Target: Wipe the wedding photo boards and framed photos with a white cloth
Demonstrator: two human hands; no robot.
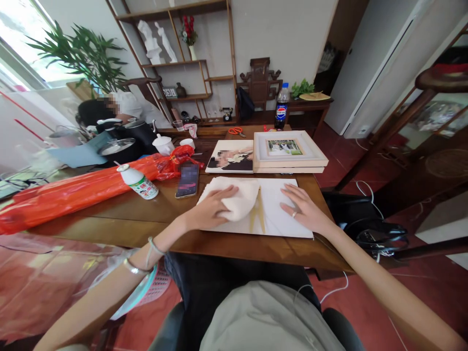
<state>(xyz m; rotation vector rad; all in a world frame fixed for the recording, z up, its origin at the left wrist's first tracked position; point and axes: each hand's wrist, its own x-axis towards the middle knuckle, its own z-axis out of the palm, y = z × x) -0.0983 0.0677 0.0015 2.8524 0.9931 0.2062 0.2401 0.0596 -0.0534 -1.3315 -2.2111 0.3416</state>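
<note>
My left hand (214,207) presses on a folded white cloth (243,197), its fingers over the top and its thumb along the lower edge. Under the cloth lies a flat white panel (281,222) with a pale yellow shape (258,214) on it, partly hidden by the cloth. On the right part of this panel my right hand (302,207) rests flat with fingers apart, holding nothing. Just behind the panel are a photo print (232,156) and a stack of light wooden frames (290,163), the top one with a small picture inside.
Left of the panel lie a phone (187,180), a tilted white bottle (138,182) and a long red plastic-wrapped bundle (91,187). Orange-handled scissors (236,131) and a cola bottle (281,107) are at the back. A person (124,107) leans at the far left. A basket (149,287) stands below the table edge.
</note>
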